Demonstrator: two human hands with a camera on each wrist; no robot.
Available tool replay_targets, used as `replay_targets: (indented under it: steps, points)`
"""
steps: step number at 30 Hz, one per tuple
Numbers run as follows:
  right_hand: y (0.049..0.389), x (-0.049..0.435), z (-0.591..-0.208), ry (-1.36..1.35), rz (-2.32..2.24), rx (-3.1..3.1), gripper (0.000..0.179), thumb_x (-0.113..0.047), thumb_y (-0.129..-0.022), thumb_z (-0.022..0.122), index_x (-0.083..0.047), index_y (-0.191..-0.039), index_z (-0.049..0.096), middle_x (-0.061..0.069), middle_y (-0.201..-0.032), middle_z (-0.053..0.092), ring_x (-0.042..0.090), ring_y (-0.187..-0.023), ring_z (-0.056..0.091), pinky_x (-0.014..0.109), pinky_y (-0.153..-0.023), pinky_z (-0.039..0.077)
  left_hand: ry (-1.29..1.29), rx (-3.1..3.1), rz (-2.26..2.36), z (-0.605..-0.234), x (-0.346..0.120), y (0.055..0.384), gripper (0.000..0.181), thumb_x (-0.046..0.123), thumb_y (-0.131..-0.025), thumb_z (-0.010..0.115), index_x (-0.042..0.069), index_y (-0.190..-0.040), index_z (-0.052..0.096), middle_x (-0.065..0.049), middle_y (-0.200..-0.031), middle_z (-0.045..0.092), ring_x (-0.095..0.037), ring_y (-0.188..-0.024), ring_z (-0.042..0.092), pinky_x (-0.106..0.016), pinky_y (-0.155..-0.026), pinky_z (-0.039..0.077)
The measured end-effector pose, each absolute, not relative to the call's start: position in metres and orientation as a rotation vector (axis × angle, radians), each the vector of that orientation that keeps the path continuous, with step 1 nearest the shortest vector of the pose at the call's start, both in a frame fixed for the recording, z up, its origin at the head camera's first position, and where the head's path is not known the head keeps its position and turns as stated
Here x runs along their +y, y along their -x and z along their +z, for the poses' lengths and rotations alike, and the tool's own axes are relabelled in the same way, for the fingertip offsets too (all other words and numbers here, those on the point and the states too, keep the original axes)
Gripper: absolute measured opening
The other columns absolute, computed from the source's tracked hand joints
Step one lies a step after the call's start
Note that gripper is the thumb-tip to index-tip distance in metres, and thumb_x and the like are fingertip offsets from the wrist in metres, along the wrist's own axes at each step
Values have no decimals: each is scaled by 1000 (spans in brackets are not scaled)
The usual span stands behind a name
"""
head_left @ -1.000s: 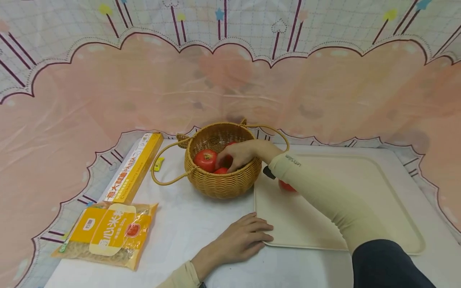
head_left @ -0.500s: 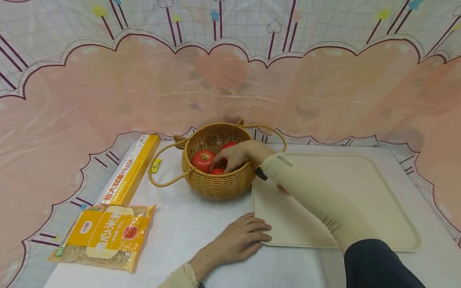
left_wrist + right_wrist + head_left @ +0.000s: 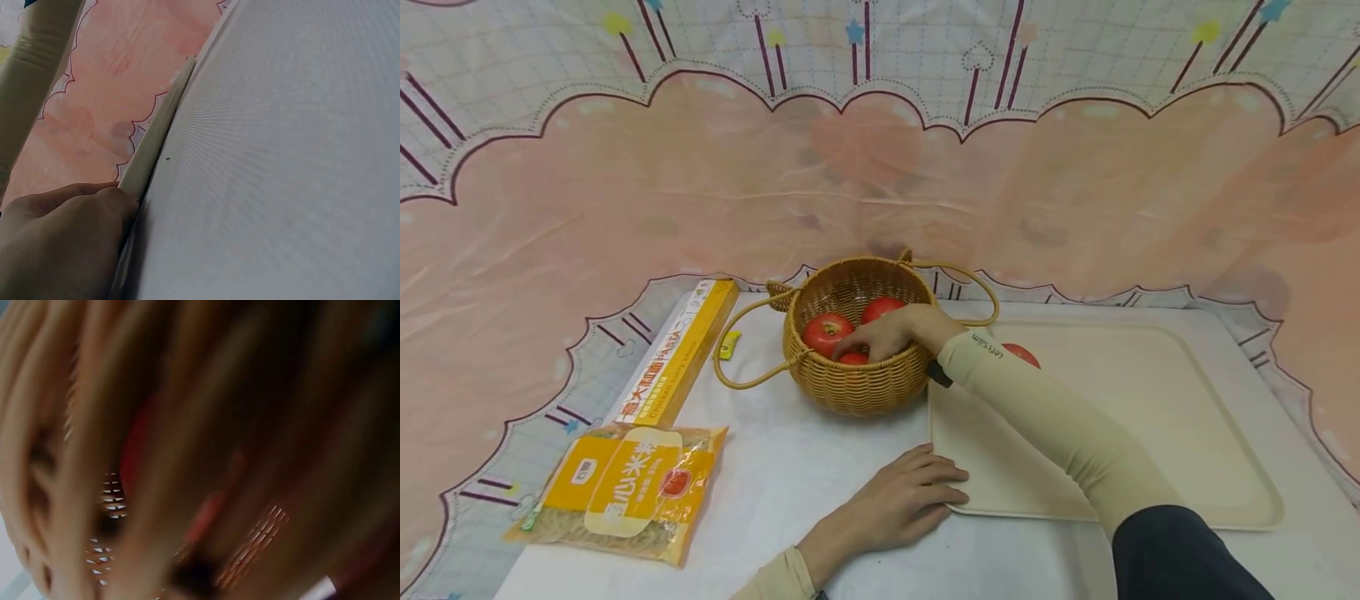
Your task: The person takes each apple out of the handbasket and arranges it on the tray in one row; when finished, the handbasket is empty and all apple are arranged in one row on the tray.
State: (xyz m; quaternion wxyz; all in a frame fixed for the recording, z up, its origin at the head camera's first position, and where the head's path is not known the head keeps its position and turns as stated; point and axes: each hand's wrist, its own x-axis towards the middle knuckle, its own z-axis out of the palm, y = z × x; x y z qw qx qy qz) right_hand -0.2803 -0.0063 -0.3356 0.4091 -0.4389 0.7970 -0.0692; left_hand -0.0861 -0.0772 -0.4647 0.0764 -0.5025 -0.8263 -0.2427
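Note:
A round wicker basket [image 3: 859, 392] with two loop handles holds several red apples. One apple [image 3: 828, 334] lies at its left, another apple [image 3: 882, 309] at the back. My right hand [image 3: 883, 333] reaches over the rim, its fingers and thumb bent around the front apple [image 3: 853, 358], which is partly hidden. In the right wrist view, the blurred weave of the basket [image 3: 94, 456] covers most of the picture. My left hand [image 3: 898, 497] rests at the near left corner of a beige tray [image 3: 1097, 467], fingers over its edge; the left wrist view shows this hand [image 3: 69, 237] against the rim.
Another apple [image 3: 1022, 355] lies on the tray, partly behind my right forearm. At the left are a yellow and white pasta box [image 3: 679, 354], a bag of dry noodles [image 3: 625, 492] and a small yellow packet [image 3: 727, 344]. A patterned cloth [image 3: 880, 183] hangs behind the table.
My right hand has shifted slightly lower and towards the front of the basket, so the back apple shows more. The apple on the tray shows beyond the forearm. My left hand stays put.

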Motion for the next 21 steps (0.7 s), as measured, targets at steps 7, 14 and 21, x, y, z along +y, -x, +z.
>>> replay_targets:
  steps: [7,14,21]
  points:
    - [277,-7,-334,1114,-138,1990,59,-34,-90,57,-34,-145,33,2,-154,26,19,-140,24,44,-118,21,1502,-2486,-736,-465,-76,86,24,23,-94,56,24,-116,66,8,-129,58,-10,-127,47,-38,-118,28]
    - [276,-10,-338,1150,-119,1990,58,-37,-92,55,-31,-145,33,1,-153,28,19,-140,25,45,-118,21,1503,-2472,-741,-464,-75,86,23,23,-94,56,24,-114,66,8,-128,59,-10,-126,47,-39,-117,28]
    - [277,-10,-338,1136,-114,2004,59,-35,-92,55,-31,-146,31,2,-154,25,21,-141,23,48,-118,19,1506,-2463,-722,-466,-75,87,23,24,-95,55,24,-114,66,8,-129,58,-10,-127,47,-39,-117,29]
